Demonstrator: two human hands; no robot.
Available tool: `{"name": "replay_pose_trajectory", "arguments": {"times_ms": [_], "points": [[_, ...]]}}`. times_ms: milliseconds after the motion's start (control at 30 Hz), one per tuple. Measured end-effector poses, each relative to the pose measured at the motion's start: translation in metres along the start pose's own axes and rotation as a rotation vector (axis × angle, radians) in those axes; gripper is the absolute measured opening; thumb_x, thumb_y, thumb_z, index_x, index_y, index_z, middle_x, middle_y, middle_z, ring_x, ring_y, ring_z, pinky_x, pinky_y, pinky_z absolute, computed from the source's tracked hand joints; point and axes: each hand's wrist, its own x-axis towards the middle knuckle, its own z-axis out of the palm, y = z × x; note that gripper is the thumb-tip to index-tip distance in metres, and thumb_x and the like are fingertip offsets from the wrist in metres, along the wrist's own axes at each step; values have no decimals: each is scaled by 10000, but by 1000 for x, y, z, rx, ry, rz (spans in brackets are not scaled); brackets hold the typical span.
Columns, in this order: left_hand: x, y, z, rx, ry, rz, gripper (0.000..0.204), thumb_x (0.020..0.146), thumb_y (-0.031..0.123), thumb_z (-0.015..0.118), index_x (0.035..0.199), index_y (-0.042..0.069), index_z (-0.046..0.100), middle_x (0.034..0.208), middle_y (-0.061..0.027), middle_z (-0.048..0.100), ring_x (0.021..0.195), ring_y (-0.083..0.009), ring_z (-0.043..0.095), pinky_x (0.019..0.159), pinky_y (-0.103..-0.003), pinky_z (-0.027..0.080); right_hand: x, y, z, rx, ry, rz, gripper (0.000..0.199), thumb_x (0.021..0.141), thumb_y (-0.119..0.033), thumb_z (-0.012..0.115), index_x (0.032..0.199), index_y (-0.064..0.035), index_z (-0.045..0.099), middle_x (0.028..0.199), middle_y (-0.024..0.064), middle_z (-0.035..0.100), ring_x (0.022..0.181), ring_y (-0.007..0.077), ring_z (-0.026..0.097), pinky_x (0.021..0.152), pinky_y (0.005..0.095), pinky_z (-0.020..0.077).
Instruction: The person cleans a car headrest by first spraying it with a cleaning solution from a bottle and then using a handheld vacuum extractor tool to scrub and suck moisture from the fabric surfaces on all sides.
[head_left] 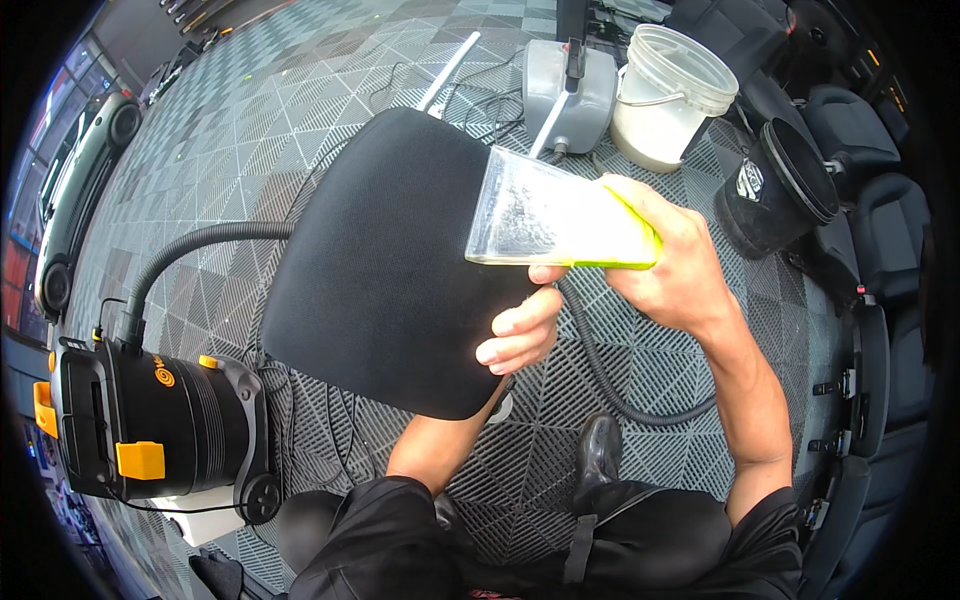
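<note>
A black seat cushion (385, 260) is gripped at its near right edge by the left hand (520, 330), fingers curled over the fabric. A clear nozzle with a yellow-green body (555, 220) is clamped in the right hand (680, 265) and held against the cushion's right side. A black and yellow vacuum (150, 420) stands left of the cushion on the grey tiled floor (280, 120); a white bucket (670, 95) stands beyond it.

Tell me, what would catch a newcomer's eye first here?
Probably the big black cushion in the middle, propped up by the left hand. The right hand presses a clear nozzle with a yellow-green back against it. A black and orange vacuum cleaner sits lower left, a white bucket at the top.
</note>
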Motion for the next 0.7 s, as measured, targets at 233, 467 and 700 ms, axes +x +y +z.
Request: {"name": "replay_pose_trajectory", "arguments": {"times_ms": [233, 467, 700], "points": [[-1, 1, -5, -12, -42, 1, 616, 982, 474, 576, 1334, -3, 411, 959, -193, 623, 744, -331, 709, 662, -430, 582, -5, 5, -2, -36, 36, -40, 516, 739, -121, 780, 1229, -39, 641, 1008, 138, 745, 905, 349, 739, 795, 402, 604], [-2, 5, 0, 29, -51, -21, 591, 957, 471, 623, 1230, -43, 518, 990, -196, 651, 804, -344, 733, 729, -438, 602, -8, 9, -3, 5, -14, 25, 552, 714, -117, 775, 1241, -34, 634, 1017, 165, 742, 930, 364, 734, 817, 422, 597], [1, 16, 0, 91, -44, -133, 532, 968, 471, 605, 1048, -55, 604, 875, -196, 659, 829, -335, 718, 769, -415, 577, -14, 18, -6, -19, -6, 9, 546, 710, -99, 754, 1240, -38, 635, 1021, 174, 742, 935, 370, 732, 834, 432, 589]]}}
